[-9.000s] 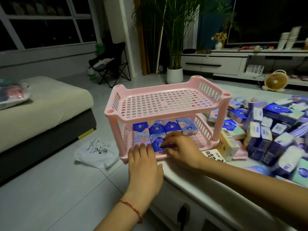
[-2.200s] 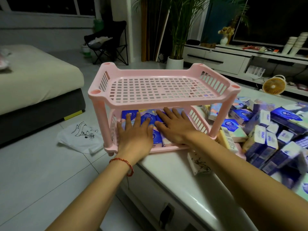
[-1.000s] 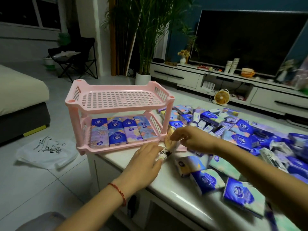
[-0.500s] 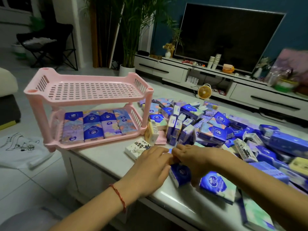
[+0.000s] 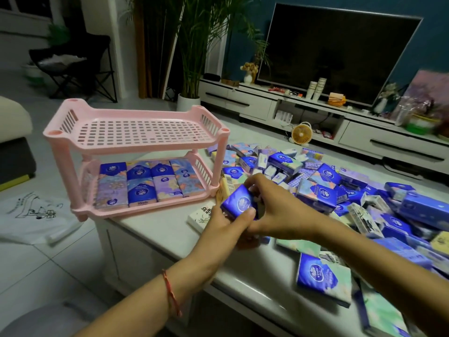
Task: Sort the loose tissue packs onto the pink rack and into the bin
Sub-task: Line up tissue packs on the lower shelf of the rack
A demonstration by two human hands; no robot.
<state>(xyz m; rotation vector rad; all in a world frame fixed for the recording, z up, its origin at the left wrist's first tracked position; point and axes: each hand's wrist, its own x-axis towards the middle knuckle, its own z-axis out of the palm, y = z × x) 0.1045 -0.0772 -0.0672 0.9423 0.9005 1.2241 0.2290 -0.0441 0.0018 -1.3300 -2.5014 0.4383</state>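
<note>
A two-tier pink rack stands at the left end of the white table. Several tissue packs lie flat in rows on its lower shelf; its top shelf is bare. To the right of the rack, both hands hold one blue tissue pack lifted just above the table. My left hand grips it from below with the thumb on its front. My right hand holds its right end. A big heap of loose packs covers the table's right side. No bin is in view.
A white printed pack lies flat under my hands. A blue and green pack lies near the front edge. A white plastic bag is on the floor at left. A small fan and TV cabinet stand behind.
Both hands left the rack's lower shelf and moved right to the loose pile. They closed together on one blue pack and have lifted it off the table.
</note>
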